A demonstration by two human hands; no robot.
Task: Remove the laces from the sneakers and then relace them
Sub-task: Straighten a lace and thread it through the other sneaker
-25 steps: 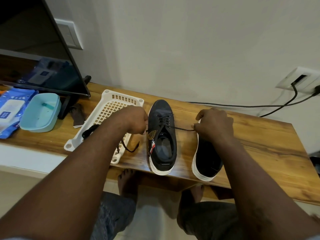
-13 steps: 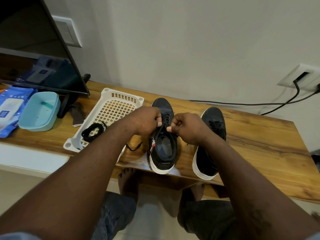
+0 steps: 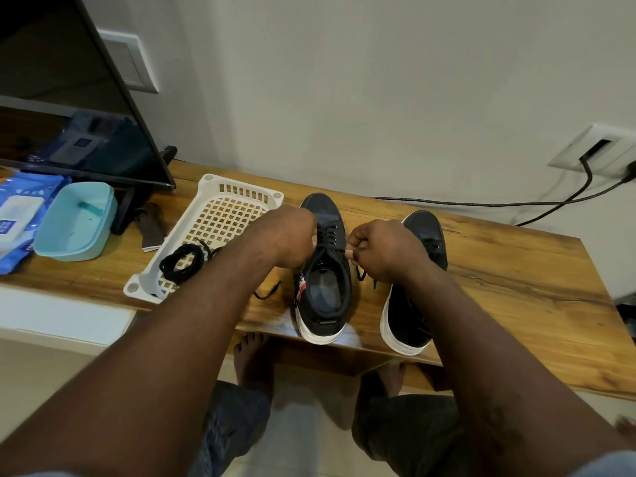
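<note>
Two black sneakers with white soles stand on the wooden table, toes toward the wall. The left sneaker (image 3: 323, 280) has a black lace (image 3: 328, 235) threaded through its upper eyelets. My left hand (image 3: 287, 235) grips one lace end at the shoe's left side; its loose tip (image 3: 266, 294) trails on the table. My right hand (image 3: 378, 249) pinches the other lace end at the shoe's right side, its tip (image 3: 361, 271) hanging below my fist. The right sneaker (image 3: 418, 290) lies partly under my right forearm. A coiled spare lace (image 3: 180, 263) lies in the white basket (image 3: 237, 192).
A TV (image 3: 69, 98) stands at the left with a teal tub (image 3: 74, 222) and a blue wipes pack (image 3: 15, 215) in front. A black cable (image 3: 481, 203) runs along the wall to a socket (image 3: 595, 149). My bare feet show below the table edge.
My hands, stretched apart with the lace taut a second ago, have come together over the left sneaker's eyelets. The right sneaker's toe is now uncovered.
</note>
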